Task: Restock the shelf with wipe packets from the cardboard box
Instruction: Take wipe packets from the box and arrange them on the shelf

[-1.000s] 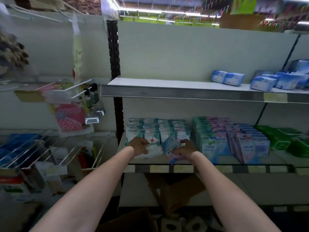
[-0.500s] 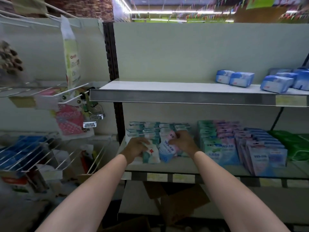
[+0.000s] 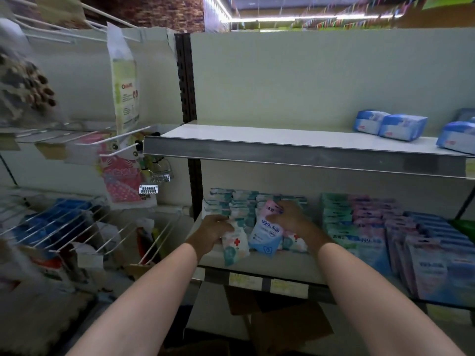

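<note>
Both our hands have pushed deeper onto the shelf (image 3: 270,265) since half a second ago, and the blue packet has gone from slanting to nearly upright against the stock behind it. Our left hand (image 3: 212,231) curls round a red-cross packet (image 3: 235,244), which leans outward with its bottom edge close to the shelf's front lip. Our right hand (image 3: 291,218) has its fingers wrapped over the top of the blue packet (image 3: 267,232), just beside the left hand's packet.

We judge the tilt to be the main risk: if we let go of the red-cross packet while it leans forward, it could slide off the lip and drop. Soft packets also slump, so pressing the blue one back too hard could buckle the rows (image 3: 244,201) behind our fingers and tip their neighbours. To the right of our right hand, taller stacks (image 3: 341,217) stand close, and a sweep of the wrist could knock them.

As for containers, the cardboard box (image 3: 290,327) sits below our forearms, under the shelf; we cannot see what is in it. Left of our left hand, a wire basket (image 3: 77,227) holds blue goods too blurred to name. Above our hands, the upper shelf (image 3: 282,140) carries a few blue packs (image 3: 401,127) at its right end.
</note>
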{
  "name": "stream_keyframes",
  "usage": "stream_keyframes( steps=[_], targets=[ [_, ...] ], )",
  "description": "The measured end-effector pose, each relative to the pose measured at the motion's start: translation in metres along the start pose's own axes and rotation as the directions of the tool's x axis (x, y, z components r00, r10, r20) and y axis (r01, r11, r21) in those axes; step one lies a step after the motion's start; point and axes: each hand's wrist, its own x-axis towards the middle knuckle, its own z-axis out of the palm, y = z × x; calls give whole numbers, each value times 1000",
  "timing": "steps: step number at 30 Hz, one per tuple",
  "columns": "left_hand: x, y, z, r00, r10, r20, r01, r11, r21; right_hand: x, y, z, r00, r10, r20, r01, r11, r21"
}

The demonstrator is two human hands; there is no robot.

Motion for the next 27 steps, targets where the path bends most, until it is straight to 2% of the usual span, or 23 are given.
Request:
stream_keyframes(
  steps=[4, 11, 17, 27],
  targets=[
    [3, 0, 0, 997, -21, -69, 22, 1000, 2, 9, 5, -2, 1000, 2, 16, 0, 996, -91],
    [19, 6, -3, 991, 1, -136, 25, 981, 191, 18, 14, -12, 997, 11, 78, 1, 989, -151],
    [29, 4, 0, 992, -68, -107, 85, 983, 163, 11, 13, -14, 992, 65, 111, -45, 984, -174],
    [31, 3, 8, 994, -19, -104, 40, 978, 207, 7, 11, -14, 990, 36, 134, -14, 986, -164]
  ],
)
